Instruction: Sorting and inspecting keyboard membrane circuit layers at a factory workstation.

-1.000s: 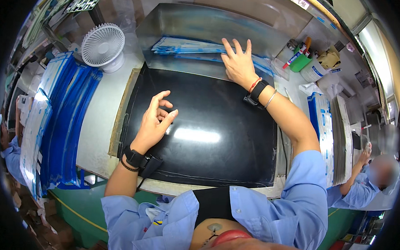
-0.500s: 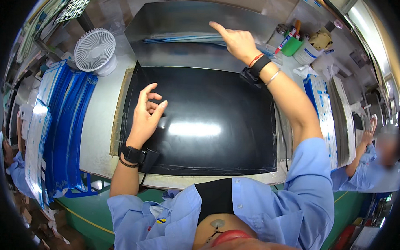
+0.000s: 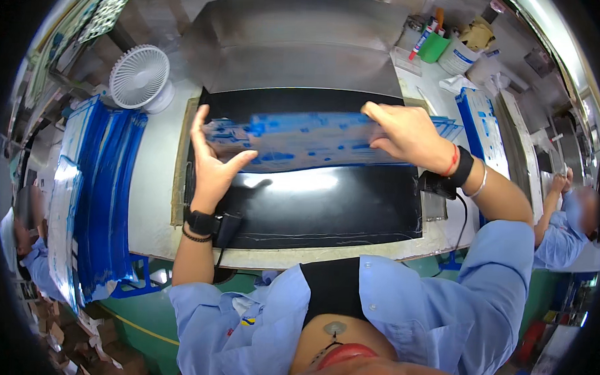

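Observation:
A long, narrow stack of flat strips [image 3: 308,140], greyish with blue patches and blurred by motion, lies level over the black mat [image 3: 312,208]. My right hand [image 3: 411,135] grips it near its right end, with the thumb and fingers closed around it. At the opposite end is my left hand [image 3: 211,171], fingers stretched up and thumb spread toward the strips. Whether the left palm touches their end cannot be made out. Behind the mat stands a bent grey metal sheet [image 3: 298,62].
Blue-edged panels [image 3: 108,194] are stacked on the left, with a white fan [image 3: 140,77] behind them. More blue-edged panels [image 3: 484,128] stand on the right. A green holder [image 3: 434,48] with pens and a white tub [image 3: 458,59] sit at the back right. Other people work at both sides.
The blue-patched strips have come off the bent metal sheet, down over the mat, in my right hand. That hand moved nearer and rightward; my left hand shifted slightly left with its fingers spread wider.

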Demonstrator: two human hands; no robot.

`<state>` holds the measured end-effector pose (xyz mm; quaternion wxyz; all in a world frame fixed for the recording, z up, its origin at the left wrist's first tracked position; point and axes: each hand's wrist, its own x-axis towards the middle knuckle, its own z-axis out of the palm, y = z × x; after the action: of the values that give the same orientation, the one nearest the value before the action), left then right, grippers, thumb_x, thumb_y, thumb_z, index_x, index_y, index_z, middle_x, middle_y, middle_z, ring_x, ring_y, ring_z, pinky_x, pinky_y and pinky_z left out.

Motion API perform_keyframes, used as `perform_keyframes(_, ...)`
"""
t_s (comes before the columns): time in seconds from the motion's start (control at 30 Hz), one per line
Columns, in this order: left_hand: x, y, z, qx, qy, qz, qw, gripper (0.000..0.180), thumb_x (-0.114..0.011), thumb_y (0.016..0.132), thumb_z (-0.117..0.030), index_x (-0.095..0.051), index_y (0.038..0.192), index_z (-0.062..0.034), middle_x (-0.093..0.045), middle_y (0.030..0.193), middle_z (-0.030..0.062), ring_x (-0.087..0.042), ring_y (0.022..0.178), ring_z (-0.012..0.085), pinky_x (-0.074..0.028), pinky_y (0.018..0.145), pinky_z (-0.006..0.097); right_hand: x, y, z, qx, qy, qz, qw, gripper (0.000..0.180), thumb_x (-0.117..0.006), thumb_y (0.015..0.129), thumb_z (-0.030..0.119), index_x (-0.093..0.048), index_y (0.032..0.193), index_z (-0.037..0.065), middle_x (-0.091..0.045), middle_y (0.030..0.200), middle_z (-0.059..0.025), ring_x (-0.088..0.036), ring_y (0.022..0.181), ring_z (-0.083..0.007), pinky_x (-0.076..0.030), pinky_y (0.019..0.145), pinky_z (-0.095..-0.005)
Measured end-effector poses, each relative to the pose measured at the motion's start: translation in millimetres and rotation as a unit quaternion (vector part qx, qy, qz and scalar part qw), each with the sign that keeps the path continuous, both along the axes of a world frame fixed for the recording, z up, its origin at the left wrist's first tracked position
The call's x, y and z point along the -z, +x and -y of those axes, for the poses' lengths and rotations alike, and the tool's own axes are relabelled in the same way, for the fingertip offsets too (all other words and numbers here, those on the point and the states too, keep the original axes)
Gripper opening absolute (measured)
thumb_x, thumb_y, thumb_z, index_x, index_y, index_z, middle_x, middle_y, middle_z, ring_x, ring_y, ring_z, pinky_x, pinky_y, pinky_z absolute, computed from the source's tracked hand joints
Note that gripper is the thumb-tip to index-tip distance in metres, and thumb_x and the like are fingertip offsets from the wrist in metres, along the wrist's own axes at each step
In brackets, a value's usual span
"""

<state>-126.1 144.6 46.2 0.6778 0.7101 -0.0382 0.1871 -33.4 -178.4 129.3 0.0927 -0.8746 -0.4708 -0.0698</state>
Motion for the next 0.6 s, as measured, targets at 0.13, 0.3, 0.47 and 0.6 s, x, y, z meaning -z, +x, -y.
perform_keyframes(0.13, 6.1, 0.6, -9.7, -0.045, -0.07, 0.056, 0.995, 0.085, -0.074, 0.073, 0.006, -0.026, 0.142, -0.0059, -0.054, 0.11, 0.009, -0.061, 0.093, 0.0165, -0.053, 0.086, 0.03, -22.5, -8.9, 5.2, -0.026, -0.005, -0.028, 0.999, 0.036, -0.073, 0.069, 0.009, -0.054, 0.099, 0.01, -0.066, 0.084, -0.0079, -0.065, 0.075, -0.0287, -0.048, 0.061, -0.0363)
perform_keyframes(0.3, -7.0, -7.9, -7.4, 0.0, 0.039, 0.037, 0.999, 0.105, -0.085, 0.063, -0.009, -0.02, 0.146, -0.0066, -0.052, 0.119, 0.0121, -0.055, 0.106, 0.0209, -0.046, 0.094, 0.036, -11.1, -16.9, 2.8, -0.006, -0.055, 0.011, 0.998, 0.061, -0.08, 0.063, 0.012, -0.048, 0.115, 0.009, -0.061, 0.096, -0.0104, -0.062, 0.088, -0.0301, -0.05, 0.068, -0.0369)
perform_keyframes(0.47, -50.4, -6.9, 2.8, -0.064, 0.208, 0.118, 0.969, 0.113, -0.089, 0.059, -0.027, -0.021, 0.145, -0.003, -0.042, 0.136, 0.0188, -0.039, 0.131, 0.0317, -0.03, 0.109, 0.044, 12.8, -8.2, 3.4, 0.023, -0.009, -0.033, 0.999, 0.041, -0.073, 0.071, 0.012, -0.047, 0.102, 0.009, -0.061, 0.081, -0.0102, -0.063, 0.078, -0.0324, -0.047, 0.061, -0.0414)
perform_keyframes(0.6, -115.1, 1.3, 59.2, -0.136, 0.481, 0.354, 0.79, 0.098, -0.082, 0.07, -0.031, -0.025, 0.143, 0.0007, -0.035, 0.143, 0.0218, -0.034, 0.134, 0.0367, -0.026, 0.111, 0.047, 10.8, -8.3, 8.0, 0.014, 0.002, -0.041, 0.999, 0.038, -0.073, 0.071, 0.013, -0.048, 0.099, 0.008, -0.062, 0.082, -0.0097, -0.062, 0.079, -0.0321, -0.048, 0.061, -0.0409)
